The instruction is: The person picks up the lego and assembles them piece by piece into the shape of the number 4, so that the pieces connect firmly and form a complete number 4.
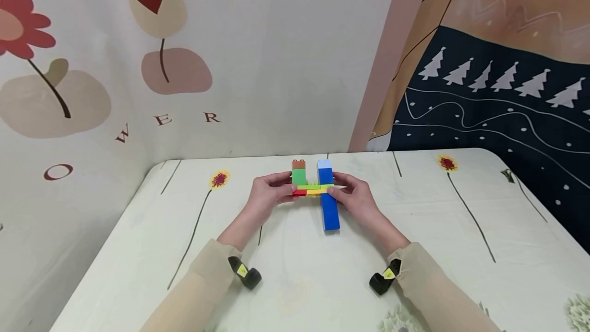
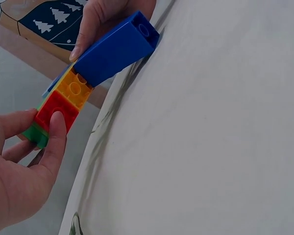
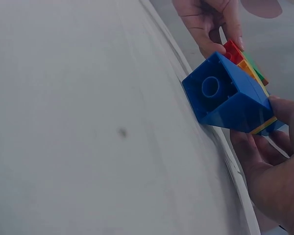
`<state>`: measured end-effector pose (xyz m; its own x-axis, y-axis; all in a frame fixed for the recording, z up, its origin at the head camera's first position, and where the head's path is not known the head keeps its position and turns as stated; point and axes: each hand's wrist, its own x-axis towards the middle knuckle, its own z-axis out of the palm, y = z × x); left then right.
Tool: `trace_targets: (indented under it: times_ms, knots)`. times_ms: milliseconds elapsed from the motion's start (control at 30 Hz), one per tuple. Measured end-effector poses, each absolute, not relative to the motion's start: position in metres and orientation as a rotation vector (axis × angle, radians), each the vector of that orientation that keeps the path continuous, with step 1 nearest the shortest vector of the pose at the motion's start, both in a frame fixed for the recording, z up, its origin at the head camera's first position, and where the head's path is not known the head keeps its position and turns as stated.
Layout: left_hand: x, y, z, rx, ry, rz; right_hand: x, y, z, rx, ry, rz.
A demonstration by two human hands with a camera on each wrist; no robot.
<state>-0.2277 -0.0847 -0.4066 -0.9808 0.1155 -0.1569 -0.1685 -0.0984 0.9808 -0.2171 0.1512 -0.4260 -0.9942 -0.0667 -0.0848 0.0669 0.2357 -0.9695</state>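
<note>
Both hands hold one toy-brick build between them over the far half of the table. The left hand [image 1: 272, 191] pinches its left end, thumb and fingers at a red brick [image 2: 57, 110] and a green brick [image 1: 298, 176] topped by a brown brick [image 1: 298, 164]. The right hand [image 1: 352, 194] grips the right end, around a blue column [image 1: 330, 214] with a light blue brick [image 1: 324, 164] on top. A lime strip [image 1: 313, 187] and a yellow brick [image 2: 74, 89] bridge the two ends. In the right wrist view, the column's hollow underside shows.
A pale cloth with printed flowers covers the table [image 1: 295, 275]. Behind its back edge hangs a printed curtain [image 1: 286, 65], with a dark tree-patterned part at the right. Each wrist carries a small black camera [image 1: 251, 278].
</note>
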Motion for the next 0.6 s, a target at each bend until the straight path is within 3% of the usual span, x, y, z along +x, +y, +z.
trace_targets:
  times_ms: [600]
  knots:
    - [-0.2335, -0.0837, -0.4092, -0.102, 2.005, 2.111, -0.2208, 0.1478, -0.4267, 0.101, 2.346, -1.931]
